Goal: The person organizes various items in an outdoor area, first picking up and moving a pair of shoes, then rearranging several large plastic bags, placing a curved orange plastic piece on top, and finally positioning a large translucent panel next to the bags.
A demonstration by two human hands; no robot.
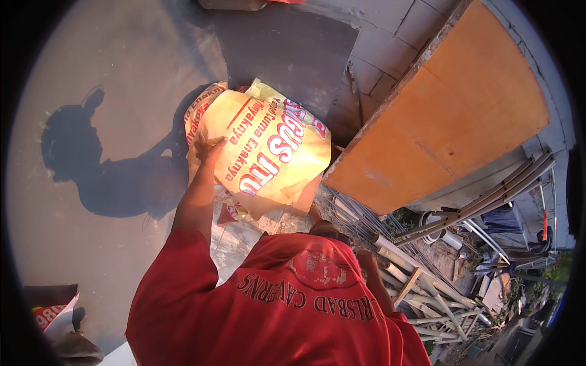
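A yellow plastic banner sheet [256,146] with large red and white print spreads out in front of me, folded over at its left and upper edges. My left hand [209,149] grips its left edge, fingers closed on the sheet with the arm stretched forward. Bright sunlight falls on the sheet. My right arm [379,287] is bent low beside my red shirt [287,305]; its hand is mostly in shade and its fingers cannot be made out. Below the sheet lies a small red and white printed piece [229,212].
A grey wall [122,244] on the left bears my shadow. A large orange board [445,116] leans on a block wall [378,30]. At lower right are piled bamboo poles [427,293], metal rods [360,219] and a curved pipe frame [488,195]. A printed bag [58,311] is at lower left.
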